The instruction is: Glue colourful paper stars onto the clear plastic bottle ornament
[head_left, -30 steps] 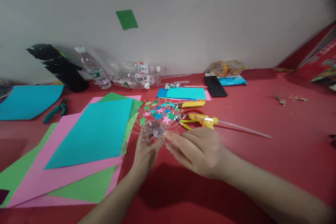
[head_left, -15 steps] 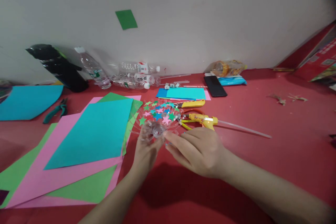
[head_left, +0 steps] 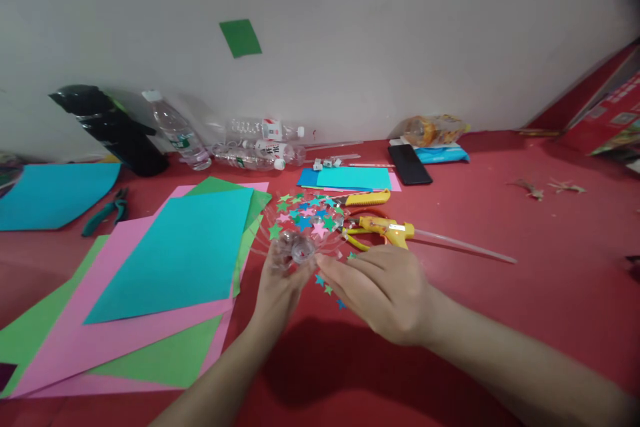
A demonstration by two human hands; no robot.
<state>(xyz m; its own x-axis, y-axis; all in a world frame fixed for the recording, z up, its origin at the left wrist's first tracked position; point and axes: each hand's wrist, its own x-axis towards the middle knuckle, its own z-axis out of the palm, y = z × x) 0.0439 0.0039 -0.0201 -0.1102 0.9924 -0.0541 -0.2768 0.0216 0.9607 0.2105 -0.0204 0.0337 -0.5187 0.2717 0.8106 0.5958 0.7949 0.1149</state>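
Note:
My left hand (head_left: 283, 287) is closed around a clear plastic bottle piece (head_left: 303, 250), its round mouth facing up and thin strips fanning outward. On the right, my right hand (head_left: 383, 290) has its fingers pressed together, the tips beside that mouth among the strips. Whatever lies between those fingertips is too small to tell. Small paper stars (head_left: 305, 221) in green, blue and pink show just beyond the bottle piece. A few more blue and green stars (head_left: 328, 289) lie on the red table between my hands.
Coloured sheets (head_left: 175, 253) and pliers (head_left: 105, 211) lie left. Beyond my right hand are a yellow glue gun (head_left: 387, 229) with a long glue stick, a utility knife (head_left: 367, 197) and a phone (head_left: 410, 163). Plastic bottles (head_left: 250, 159) and a black flask (head_left: 117, 130) line the wall.
My right hand has shifted slightly down and right, uncovering stars beneath it. The bottle piece in my left hand has moved a little to the right.

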